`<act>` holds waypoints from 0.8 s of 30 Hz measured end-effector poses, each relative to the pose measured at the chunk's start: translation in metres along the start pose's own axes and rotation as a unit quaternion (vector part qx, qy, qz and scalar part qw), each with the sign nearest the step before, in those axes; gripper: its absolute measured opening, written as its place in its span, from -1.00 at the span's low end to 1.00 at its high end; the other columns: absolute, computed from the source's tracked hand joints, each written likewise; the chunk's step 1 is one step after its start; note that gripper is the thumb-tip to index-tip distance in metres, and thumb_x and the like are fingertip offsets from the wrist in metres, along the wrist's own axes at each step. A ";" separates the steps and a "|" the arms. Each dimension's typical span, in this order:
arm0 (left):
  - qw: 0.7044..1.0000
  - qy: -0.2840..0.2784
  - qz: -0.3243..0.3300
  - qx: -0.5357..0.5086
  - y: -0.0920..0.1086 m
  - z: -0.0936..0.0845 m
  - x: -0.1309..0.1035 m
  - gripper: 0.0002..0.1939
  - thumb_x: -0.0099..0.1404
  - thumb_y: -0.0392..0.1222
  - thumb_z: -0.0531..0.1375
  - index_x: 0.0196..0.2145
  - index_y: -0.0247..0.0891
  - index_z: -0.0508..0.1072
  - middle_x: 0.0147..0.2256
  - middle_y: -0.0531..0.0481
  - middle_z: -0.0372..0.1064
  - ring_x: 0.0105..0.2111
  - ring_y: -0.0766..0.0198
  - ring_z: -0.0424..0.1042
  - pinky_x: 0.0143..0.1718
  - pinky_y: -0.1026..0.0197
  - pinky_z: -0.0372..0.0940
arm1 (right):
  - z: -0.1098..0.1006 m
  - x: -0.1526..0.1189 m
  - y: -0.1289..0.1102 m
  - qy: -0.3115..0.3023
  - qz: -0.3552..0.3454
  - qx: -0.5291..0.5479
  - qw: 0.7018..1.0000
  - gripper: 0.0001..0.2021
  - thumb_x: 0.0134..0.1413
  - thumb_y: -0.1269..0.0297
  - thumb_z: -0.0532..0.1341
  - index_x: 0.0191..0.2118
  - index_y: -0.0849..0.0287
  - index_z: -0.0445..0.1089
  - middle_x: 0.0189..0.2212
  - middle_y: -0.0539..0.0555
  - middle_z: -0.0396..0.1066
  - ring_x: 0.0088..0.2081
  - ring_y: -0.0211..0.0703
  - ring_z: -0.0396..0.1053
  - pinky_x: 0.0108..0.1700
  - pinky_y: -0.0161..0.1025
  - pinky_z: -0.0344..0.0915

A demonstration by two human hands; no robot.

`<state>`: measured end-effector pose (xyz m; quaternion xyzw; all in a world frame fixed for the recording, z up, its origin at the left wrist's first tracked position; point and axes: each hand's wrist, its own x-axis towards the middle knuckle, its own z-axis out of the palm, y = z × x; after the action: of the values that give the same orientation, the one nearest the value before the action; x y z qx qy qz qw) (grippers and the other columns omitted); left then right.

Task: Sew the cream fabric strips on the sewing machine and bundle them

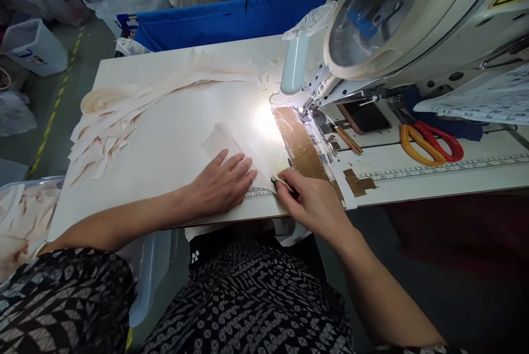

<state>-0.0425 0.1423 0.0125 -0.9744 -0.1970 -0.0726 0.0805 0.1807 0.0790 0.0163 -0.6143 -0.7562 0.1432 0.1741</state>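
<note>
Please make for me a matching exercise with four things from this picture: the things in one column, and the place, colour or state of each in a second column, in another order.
Column 1
1. Scissors
2. Left hand
3. Blue cloth
4. Right hand

Column 2
A. Beyond the far edge of the table
B. Pinching a small dark object
C. One red handle loop, one orange-yellow
D. Spread flat on a pale fabric piece

Right pairs: 1-C, 2-D, 3-A, 4-B

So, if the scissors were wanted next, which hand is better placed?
Probably the right hand: it is nearer the scissors, though it grips a small dark object. The left hand lies farther off, flat on pale fabric.
</note>
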 end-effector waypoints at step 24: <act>0.999 0.022 0.026 -0.010 0.002 0.007 0.004 -0.60 0.43 -0.16 0.03 0.11 -0.42 0.36 0.11 -0.28 0.35 0.13 -0.02 0.29 0.14 -0.07 0.19 | 0.005 0.017 -0.001 0.007 -0.051 -0.040 0.998 -0.81 0.22 0.26 0.02 -0.42 0.10 0.23 -0.66 -0.05 0.28 -0.62 -0.24 0.19 -0.52 -0.27 -0.07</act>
<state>-0.0374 0.1429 0.0060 -0.9781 -0.1692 -0.0937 0.0764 0.1747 0.0957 0.0140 -0.5824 -0.7904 0.0992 0.1622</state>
